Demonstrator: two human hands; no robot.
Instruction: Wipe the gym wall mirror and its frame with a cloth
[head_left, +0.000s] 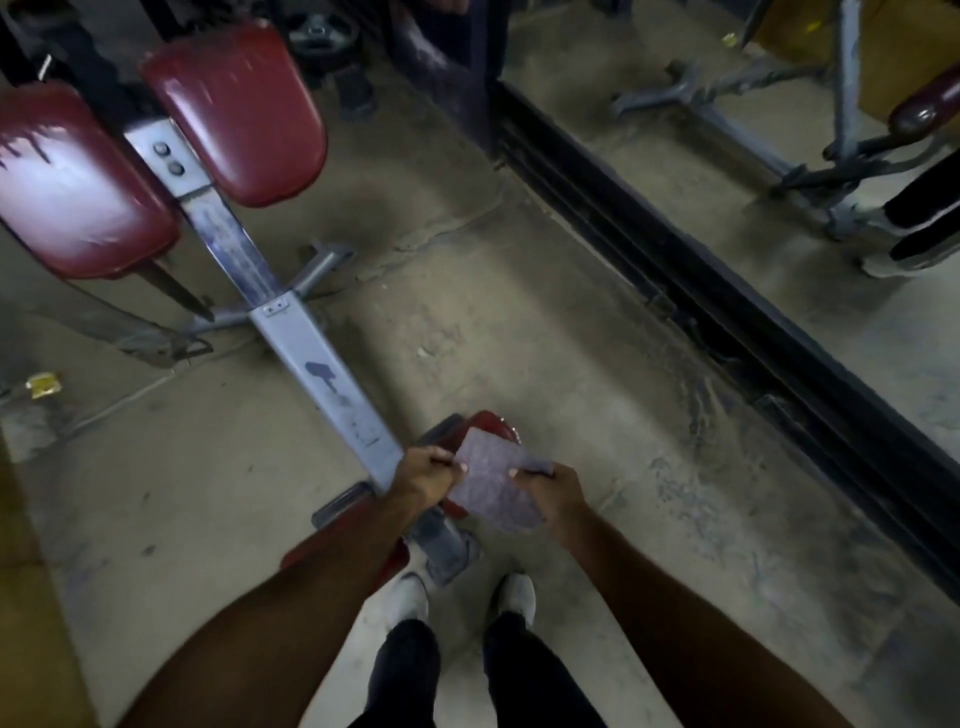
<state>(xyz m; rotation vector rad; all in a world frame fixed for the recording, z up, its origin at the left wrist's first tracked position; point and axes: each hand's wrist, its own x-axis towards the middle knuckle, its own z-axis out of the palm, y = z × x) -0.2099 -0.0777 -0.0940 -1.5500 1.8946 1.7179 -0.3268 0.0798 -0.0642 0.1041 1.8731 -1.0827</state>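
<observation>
A greyish-purple cloth (493, 483) is stretched between my two hands at waist height, over the floor. My left hand (426, 475) pinches its left edge, thumb on top. Its right edge is pinched by my right hand (553, 491). The wall mirror (779, 130) fills the upper right and reflects the floor, gym equipment and a person's legs. Its dark bottom frame (727, 312) runs diagonally along the floor from the top centre to the right edge.
A gym bench (306, 343) with red pads (239, 109) and a grey steel beam stands to my left, its foot end just under my hands. My white shoes (514, 597) stand on dusty concrete floor (545, 338). Weight plates (322, 36) lie at the back.
</observation>
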